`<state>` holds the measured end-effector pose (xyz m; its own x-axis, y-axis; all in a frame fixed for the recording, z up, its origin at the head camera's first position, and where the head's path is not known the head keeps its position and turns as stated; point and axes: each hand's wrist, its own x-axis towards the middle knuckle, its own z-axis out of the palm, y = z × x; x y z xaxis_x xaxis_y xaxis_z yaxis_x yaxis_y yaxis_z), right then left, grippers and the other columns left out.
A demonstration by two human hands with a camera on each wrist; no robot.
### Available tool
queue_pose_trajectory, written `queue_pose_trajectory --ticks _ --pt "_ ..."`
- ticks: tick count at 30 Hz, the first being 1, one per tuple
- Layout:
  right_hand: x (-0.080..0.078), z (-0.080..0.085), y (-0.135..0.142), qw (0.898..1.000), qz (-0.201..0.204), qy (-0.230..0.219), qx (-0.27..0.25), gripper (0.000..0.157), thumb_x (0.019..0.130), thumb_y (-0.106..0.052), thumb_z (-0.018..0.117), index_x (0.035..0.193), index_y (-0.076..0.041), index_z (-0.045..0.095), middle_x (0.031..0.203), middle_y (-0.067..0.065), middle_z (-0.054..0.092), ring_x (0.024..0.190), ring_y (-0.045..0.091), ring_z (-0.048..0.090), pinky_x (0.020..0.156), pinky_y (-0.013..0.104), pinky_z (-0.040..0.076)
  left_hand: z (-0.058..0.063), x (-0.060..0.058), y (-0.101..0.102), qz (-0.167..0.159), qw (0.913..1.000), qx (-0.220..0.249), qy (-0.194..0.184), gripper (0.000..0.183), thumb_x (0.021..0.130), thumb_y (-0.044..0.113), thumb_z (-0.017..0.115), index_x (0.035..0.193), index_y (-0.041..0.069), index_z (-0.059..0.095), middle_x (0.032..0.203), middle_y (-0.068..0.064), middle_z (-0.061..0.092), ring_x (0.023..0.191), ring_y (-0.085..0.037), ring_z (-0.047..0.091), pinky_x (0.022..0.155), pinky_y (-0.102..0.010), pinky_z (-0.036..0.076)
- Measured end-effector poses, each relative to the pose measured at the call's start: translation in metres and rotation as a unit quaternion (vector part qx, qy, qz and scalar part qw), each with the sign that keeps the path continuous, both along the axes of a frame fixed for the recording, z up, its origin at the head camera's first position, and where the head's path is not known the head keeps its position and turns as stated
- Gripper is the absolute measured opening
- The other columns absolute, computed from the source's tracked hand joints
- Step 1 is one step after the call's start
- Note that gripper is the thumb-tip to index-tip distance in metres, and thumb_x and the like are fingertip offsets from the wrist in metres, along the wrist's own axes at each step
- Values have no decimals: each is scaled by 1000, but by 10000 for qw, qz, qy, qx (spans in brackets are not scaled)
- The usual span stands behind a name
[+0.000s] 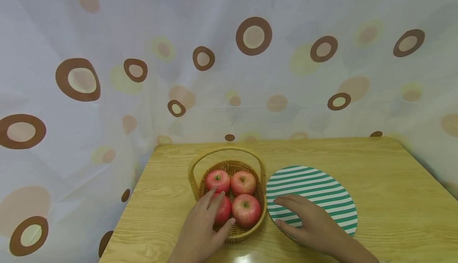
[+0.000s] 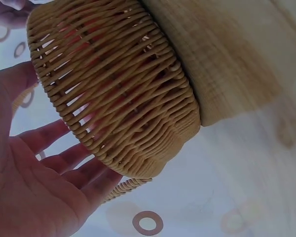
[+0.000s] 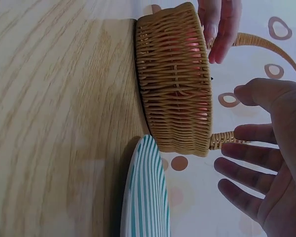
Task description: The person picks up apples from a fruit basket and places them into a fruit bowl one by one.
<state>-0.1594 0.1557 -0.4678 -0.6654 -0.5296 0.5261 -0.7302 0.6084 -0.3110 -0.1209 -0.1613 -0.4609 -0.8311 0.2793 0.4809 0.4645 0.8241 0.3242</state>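
A wicker basket (image 1: 239, 237) with an arched handle (image 1: 229, 148) stands upright on the table and holds several red apples (image 1: 245, 210). My left hand (image 1: 200, 227) reaches over its near left rim, fingers spread above the front left apple (image 1: 222, 211) and partly hiding it. In the left wrist view the left fingers (image 2: 64, 160) overlap the rim. To the basket's right lies a round green-and-white striped plate (image 1: 315, 183). Over its near part hovers my right hand (image 1: 315, 223), fingers apart and holding nothing; the right wrist view shows its loose fingers (image 3: 251, 153) too.
The wooden table (image 1: 393, 199) meets a white curtain (image 1: 222, 76) with brown and yellow spots at the back and the sides. The plate's left edge lies close beside the basket.
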Motion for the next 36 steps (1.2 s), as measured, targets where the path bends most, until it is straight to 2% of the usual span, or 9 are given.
queue_pose_trajectory --ticks 5,11,16,22,25,31,36 --pt "-1 -1 -6 9998 116 148 -83 45 88 -27 88 130 -24 73 130 -9 74 118 15 72 91 40 65 -1 2 -2 125 9998 -14 -129 68 96 43 78 146 1 60 153 -23 57 138 -40 60 107 -58 56" --pt "-1 -2 -13 9996 207 119 -179 44 88 -25 88 129 -19 74 130 -7 74 119 15 72 91 38 64 -2 6 -4 274 9988 -143 -388 85 94 64 73 150 2 58 157 -21 54 143 -39 55 111 -56 53" --pt "-1 -1 -18 9992 330 -56 -239 42 92 -29 85 131 -17 73 134 -6 73 122 15 71 93 40 64 -5 7 -5 332 9959 -245 -805 101 89 77 68 154 2 53 166 -21 44 149 -44 48 116 -60 47" --pt "-3 2 -24 9980 559 -16 -301 40 94 -28 83 130 -14 73 132 -3 74 121 17 71 93 41 64 -7 9 -4 386 9905 -311 -1280 113 88 78 68 163 -1 37 173 -22 30 160 -43 30 127 -59 33" --pt "-4 3 -27 9975 638 21 -309 40 93 -27 84 129 -13 74 130 -3 74 119 17 72 93 40 64 -6 9 -4 437 9879 -369 -1443 116 89 78 66 164 -4 32 173 -25 25 162 -44 24 128 -59 31" --pt "-5 5 -32 9973 676 -12 -290 38 94 -28 84 127 -13 74 129 -5 75 118 16 72 93 39 64 -2 11 -3 488 9826 -451 -1737 119 91 80 62 162 -10 30 172 -32 22 162 -46 22 127 -59 32" --pt "-5 4 -34 9968 747 13 -296 38 94 -29 83 127 -11 74 128 -3 75 117 16 72 94 39 64 1 14 -3 508 9819 -357 -1791 119 91 78 64 159 -14 32 170 -34 24 161 -46 24 126 -57 35"
